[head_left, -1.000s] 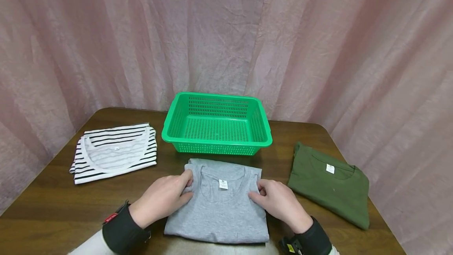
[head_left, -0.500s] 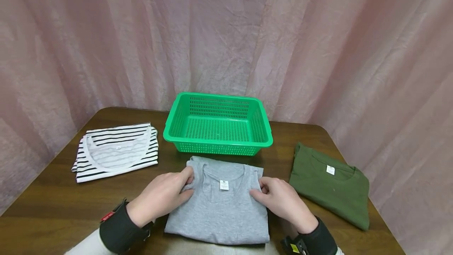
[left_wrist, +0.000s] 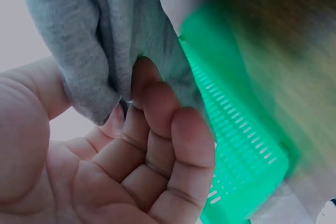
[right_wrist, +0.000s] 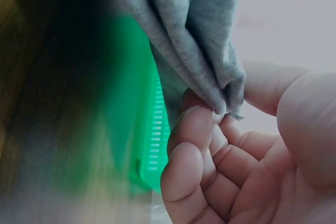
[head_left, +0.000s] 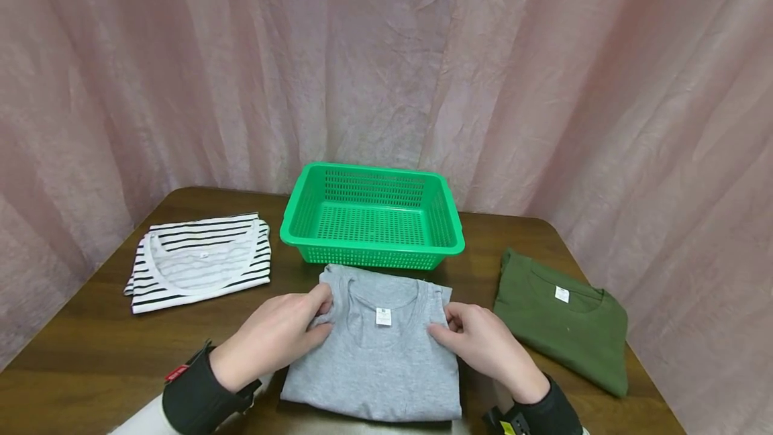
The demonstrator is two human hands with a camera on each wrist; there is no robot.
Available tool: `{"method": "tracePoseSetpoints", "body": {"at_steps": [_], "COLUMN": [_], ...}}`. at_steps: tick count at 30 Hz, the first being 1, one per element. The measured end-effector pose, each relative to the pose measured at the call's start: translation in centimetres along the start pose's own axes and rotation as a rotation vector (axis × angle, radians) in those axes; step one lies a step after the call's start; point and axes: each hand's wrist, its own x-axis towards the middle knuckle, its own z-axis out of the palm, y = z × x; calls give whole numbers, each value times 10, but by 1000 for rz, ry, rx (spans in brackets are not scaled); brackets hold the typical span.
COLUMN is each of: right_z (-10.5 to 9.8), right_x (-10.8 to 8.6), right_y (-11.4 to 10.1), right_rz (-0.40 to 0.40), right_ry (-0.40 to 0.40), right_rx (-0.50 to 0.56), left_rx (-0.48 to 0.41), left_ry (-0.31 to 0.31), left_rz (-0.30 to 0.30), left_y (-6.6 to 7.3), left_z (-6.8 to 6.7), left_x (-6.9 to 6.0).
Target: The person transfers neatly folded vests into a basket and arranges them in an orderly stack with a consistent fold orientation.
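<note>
Pinching 1 grey shirt (head_left: 374, 371) — 2 hands (head_left: 274, 334) (head_left: 486, 348), near 1 basket (head_left: 374, 257), 2 other shirts (head_left: 202, 257) (head_left: 561, 324)

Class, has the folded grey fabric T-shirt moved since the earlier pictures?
Yes, slightly: in the head view, the grey T-shirt now shows its far edge closer to the green rectangular plastic basket.

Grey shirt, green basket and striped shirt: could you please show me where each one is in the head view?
Grey shirt (head_left: 374, 366), head view: on its front, below the neckline.
Green basket (head_left: 370, 258), head view: on its front outer wall.
Striped shirt (head_left: 199, 264), head view: on the fabric inside its neckline.
</note>
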Motion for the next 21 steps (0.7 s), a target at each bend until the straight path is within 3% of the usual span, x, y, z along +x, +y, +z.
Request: {"method": "tracePoseSetpoints", "body": {"at_steps": [8,21], "right_z": [-10,-30], "right_x": [-5,-10], "right_y": [-6,-20], "right_rz": [-3,-34], "right_ry": [-6,24], "right_rx": [26,-20], "left_rx": [1,25], "left_ry": [15,104], "left_rz": [9,55], "left_y": [8,23], "left_z": [-10,-31], "left_x": [0,0]}}
